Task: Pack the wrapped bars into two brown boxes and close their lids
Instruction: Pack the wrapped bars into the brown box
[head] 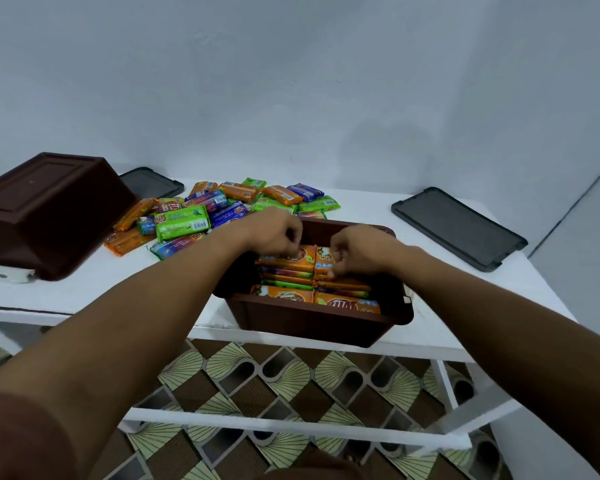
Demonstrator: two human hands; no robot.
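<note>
Both hands reach into the open brown box at the near edge of the tabletop. Left hand has fingers curled tight, tips pinching the left end of an orange wrapped bar lying on top of the packed bars. Right hand is curled the same way, fingertips pressed on the right end of that top layer, where a second orange wrapper sits; whether it grips that one or only pushes on it, cannot tell. Neither hand is spread open.

Box looks nearly full: orange wrappers lie flat on top, with red and green edges of more bars showing between them, and two more orange bars against the near wall. Its near wall slightly overhangs the tabletop's front edge.

Loose pile of wrapped bars sits behind and left of the box toward the back edge, mixed green, orange, blue and purple wrappers, some overlapping. Second brown box lies upside down, tilted, at the left edge of the tabletop. One dark lid lies flat behind it near the back edge, partly hidden by that box. Another dark lid lies flat near the right edge, apart from everything else. Patterned floor shows below the white frame.
</note>
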